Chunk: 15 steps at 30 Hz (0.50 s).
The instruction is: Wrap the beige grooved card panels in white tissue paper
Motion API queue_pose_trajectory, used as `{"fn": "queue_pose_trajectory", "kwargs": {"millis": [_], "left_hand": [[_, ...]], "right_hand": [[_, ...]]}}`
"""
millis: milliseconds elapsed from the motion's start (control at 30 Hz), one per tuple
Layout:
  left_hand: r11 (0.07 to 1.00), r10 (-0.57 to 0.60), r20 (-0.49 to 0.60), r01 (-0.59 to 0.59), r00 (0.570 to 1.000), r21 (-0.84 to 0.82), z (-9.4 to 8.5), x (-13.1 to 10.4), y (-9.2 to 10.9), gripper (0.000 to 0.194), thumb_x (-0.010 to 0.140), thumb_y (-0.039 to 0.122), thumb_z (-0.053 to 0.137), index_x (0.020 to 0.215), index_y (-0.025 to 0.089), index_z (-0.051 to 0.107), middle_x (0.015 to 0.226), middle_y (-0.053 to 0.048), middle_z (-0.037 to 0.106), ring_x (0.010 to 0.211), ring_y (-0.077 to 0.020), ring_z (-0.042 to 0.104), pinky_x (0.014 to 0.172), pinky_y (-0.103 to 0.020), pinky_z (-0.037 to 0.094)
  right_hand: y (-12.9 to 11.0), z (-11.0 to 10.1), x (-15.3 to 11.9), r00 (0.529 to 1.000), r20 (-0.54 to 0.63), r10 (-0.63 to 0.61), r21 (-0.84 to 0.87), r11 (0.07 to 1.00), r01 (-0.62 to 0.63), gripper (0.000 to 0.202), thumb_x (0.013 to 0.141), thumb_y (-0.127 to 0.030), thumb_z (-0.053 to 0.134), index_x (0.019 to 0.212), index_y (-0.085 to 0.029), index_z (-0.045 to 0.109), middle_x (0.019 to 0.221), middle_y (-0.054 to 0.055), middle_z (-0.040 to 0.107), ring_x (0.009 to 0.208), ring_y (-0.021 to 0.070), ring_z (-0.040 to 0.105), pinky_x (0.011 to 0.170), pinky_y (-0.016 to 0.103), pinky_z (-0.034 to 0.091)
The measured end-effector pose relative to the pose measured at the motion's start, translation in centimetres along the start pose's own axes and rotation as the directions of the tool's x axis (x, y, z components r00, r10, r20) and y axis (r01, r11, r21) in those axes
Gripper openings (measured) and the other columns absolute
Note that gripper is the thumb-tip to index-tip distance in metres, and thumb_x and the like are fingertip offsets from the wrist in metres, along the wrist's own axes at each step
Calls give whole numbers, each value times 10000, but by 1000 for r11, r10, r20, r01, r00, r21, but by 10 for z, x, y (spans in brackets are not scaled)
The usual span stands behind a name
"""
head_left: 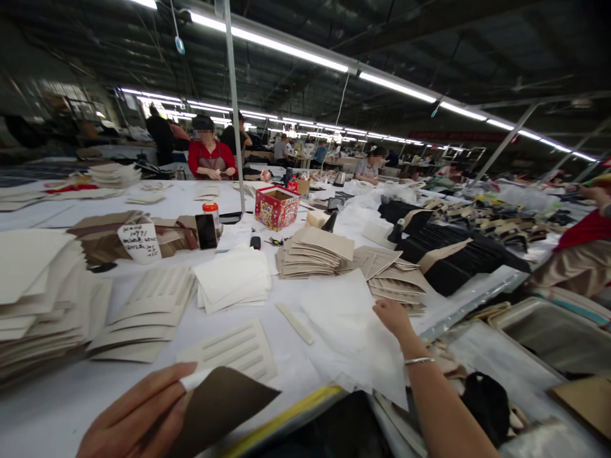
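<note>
My left hand point(138, 413), at the lower left, pinches a dark brown fabric panel point(224, 407) with a bit of white showing at the fingertips. Just beyond it a beige panel with raised ribs point(238, 350) lies flat on the white table. My right hand point(394, 318), a bracelet on its wrist, is closed at the right edge of a thin white sheet point(353, 324), which spreads over the tabletop. A narrow beige strip point(294, 323) lies left of that sheet. Behind my right hand are stacked tan pieces point(396, 273).
Stacks of cream panels point(38, 292), ribbed panels point(147, 305) and white sheets point(233, 277) stand at left and middle. A red box point(277, 207) and a phone point(206, 231) are farther back. Black pieces point(443, 248) lie right. A person in red point(210, 156) works across the table.
</note>
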<state>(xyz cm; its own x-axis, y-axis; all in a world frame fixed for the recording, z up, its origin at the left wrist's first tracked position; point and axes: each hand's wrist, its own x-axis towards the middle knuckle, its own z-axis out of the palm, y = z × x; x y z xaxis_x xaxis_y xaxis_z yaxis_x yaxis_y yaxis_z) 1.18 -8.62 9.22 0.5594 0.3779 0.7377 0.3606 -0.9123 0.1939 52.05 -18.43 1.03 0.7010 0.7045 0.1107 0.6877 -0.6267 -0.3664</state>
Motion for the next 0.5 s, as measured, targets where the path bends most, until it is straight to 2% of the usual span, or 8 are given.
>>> {"fn": "queue_pose_trajectory", "kwargs": {"millis": [67, 133, 200, 233, 300, 367, 433, 500], "left_hand": [[998, 59, 56, -61, 997, 33, -3, 16, 2, 320, 747, 257, 562, 1065, 282, 592, 1086, 27, 638, 837, -150, 649, 877, -209, 485], [993, 107, 131, -112, 986, 31, -4, 30, 7, 371, 781, 235, 533, 1151, 262, 543, 1145, 6, 609, 880, -147, 640, 892, -207, 471], [984, 174, 186, -177, 967, 0, -3, 42, 14, 425, 811, 191, 490, 1232, 255, 474, 1203, -8, 571, 947, -143, 617, 907, -214, 460], [978, 209, 200, -210, 957, -20, -3, 47, 18, 441, 829, 174, 456, 1261, 258, 442, 1221, -8, 557, 982, -140, 601, 914, -219, 455], [969, 246, 199, -242, 949, -44, -3, 56, 25, 462, 853, 141, 397, 1297, 269, 393, 1236, -5, 544, 1045, -141, 565, 928, -237, 446], [977, 213, 158, -206, 964, -57, -4, 64, 32, 489, 850, 133, 412, 1316, 270, 362, 1217, -14, 558, 1065, -151, 551, 924, -249, 450], [993, 58, 123, -44, 991, -112, -5, 69, 33, 553, 826, 166, 476, 1346, 248, 307, 1129, -37, 613, 969, -151, 601, 857, -242, 488], [951, -208, 133, 232, 969, -203, -5, 67, 28, 632, 799, 237, 524, 1369, 225, 250, 1021, -46, 657, 806, -135, 638, 743, -222, 523]], "right_hand": [[4, -1, -13, 1000, 26, -10, -98, 995, 12, 150, 632, -157, 444, 587, -142, 587, 735, 120, 618, 747, 222, 550, 691, 314, 377], [-2, -3, -29, 998, -52, -30, -50, 998, 28, 279, 612, -146, 487, 850, -94, 622, 1047, 192, 568, 1000, 290, 495, 849, 378, 348], [-21, -2, -49, 988, -84, -130, 200, 969, 144, 506, 634, -192, 543, 1131, -101, 518, 1279, 191, 409, 1183, 302, 358, 950, 418, 290], [-36, 2, -59, 975, -34, -220, 390, 895, 215, 585, 664, -241, 564, 1225, -134, 440, 1335, 166, 350, 1225, 284, 316, 971, 419, 282], [-73, 16, -80, 881, 145, -451, 767, 614, 188, 662, 725, -358, 578, 1318, -225, 316, 1376, 115, 309, 1238, 245, 323, 965, 406, 320], [-114, 36, -99, 728, 278, -627, 930, 366, -40, 736, 701, -438, 628, 1331, -269, 287, 1384, 104, 301, 1227, 250, 348, 942, 406, 354], [-151, 55, -113, 632, 303, -713, 953, 237, -189, 766, 649, -460, 680, 1307, -276, 335, 1348, 94, 362, 1190, 251, 394, 931, 393, 366], [-178, 68, -122, 579, 318, -751, 945, 200, -259, 696, 633, -434, 704, 1245, -249, 430, 1225, 87, 497, 1086, 236, 490, 901, 377, 391]]}}
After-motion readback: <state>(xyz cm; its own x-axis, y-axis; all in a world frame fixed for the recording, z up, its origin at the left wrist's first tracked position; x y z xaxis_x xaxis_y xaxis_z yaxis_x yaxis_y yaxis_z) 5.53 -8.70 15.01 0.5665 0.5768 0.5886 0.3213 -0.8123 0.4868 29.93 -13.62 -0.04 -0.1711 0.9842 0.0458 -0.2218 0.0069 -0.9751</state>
